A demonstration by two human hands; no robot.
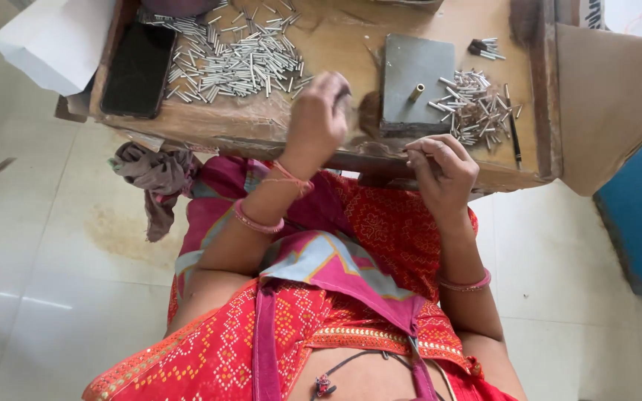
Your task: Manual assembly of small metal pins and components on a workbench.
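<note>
— What has each hand got?

— The left hand (pixel 319 119) is bunched above the near edge of the table (pixel 276 130), fingertips pinched on something small and dark; I cannot tell what. The right hand (pixel 443 165) is curled at the table's front edge, pinching what looks like one thin metal tube between thumb and fingers.

— Where do the tubes lie?

— A big heap of silver tubes (pixel 235 59) sits on the left, beside a black phone (pixel 139 68). A smaller heap (pixel 473 108) lies right of a grey block (pixel 414 82) with a brass peg (pixel 416 92) standing on it. A dark pencil-like stick (pixel 513 130) lies past that heap.

— How would a tube handle?

— Light and stiff, I'd judge, smooth enough to roll or slip — best taken mid-length in a fingertip pinch, one at a time. Thin walls might dent if squeezed hard.

— Anything else?

— A crumpled brown cloth (pixel 156 178) hangs off the table's left corner.
</note>
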